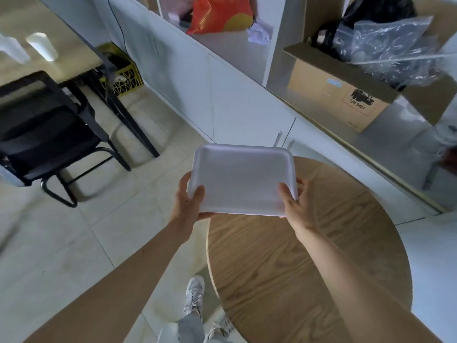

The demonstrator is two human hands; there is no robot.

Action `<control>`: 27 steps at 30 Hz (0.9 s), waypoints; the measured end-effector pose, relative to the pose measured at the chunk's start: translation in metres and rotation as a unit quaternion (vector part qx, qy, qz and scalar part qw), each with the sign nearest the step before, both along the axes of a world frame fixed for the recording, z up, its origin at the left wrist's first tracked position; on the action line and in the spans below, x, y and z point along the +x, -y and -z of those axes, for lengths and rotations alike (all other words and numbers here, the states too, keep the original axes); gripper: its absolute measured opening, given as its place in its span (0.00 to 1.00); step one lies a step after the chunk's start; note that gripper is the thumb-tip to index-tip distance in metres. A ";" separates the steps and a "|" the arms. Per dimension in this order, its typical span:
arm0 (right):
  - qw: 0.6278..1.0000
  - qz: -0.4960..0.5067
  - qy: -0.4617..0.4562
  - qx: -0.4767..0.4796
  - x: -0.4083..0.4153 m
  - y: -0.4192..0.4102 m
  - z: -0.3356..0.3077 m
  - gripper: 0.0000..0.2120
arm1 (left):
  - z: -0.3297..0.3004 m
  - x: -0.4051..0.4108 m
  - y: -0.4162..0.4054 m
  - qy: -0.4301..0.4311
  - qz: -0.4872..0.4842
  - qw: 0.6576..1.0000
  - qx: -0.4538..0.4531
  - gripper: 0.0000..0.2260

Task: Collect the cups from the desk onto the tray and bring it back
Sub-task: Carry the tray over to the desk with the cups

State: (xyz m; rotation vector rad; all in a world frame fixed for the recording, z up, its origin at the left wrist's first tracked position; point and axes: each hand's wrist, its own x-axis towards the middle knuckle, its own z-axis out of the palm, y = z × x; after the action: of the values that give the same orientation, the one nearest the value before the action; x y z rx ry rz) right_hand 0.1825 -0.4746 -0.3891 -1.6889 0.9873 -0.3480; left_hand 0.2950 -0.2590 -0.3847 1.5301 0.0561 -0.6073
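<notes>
risk: thin white foam tray (243, 178) flexes or tips once loaded, being held at near edge only; blurred white cups (40, 47) on beige desk (49, 63) far left, well apart from tray; black chair (47, 129) blocks approach; left hand (189, 203) and right hand (295, 204) each pinch a near corner, thumbs on top; tray empty, above round wooden table (309, 256)

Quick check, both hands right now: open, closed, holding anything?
Left hand: closed on the white tray, near-left corner.
Right hand: closed on the same tray, near-right corner.

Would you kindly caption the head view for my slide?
Both hands, left and right, hold an empty white tray above a round wooden table.
</notes>
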 end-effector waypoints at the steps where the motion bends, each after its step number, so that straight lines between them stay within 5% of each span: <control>1: 1.000 -0.008 0.004 0.002 0.006 -0.008 -0.003 0.19 | -0.002 0.001 -0.011 0.006 -0.010 1.000 0.000 0.22; 12: 0.991 -0.132 0.029 0.009 0.070 -0.098 -0.026 0.17 | -0.013 0.029 -0.128 -0.019 -0.099 0.995 -0.002 0.10; 27: 0.975 -0.217 0.023 -0.026 0.189 -0.263 -0.042 0.14 | -0.032 0.104 -0.312 -0.017 -0.111 0.992 -0.049 0.12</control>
State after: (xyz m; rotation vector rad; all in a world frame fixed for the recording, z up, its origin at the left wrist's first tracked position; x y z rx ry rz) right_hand 0.3715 -0.2120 -0.3475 -1.8801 0.5551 -0.1217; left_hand 0.3987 0.0529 -0.3523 1.3963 0.2182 -0.4519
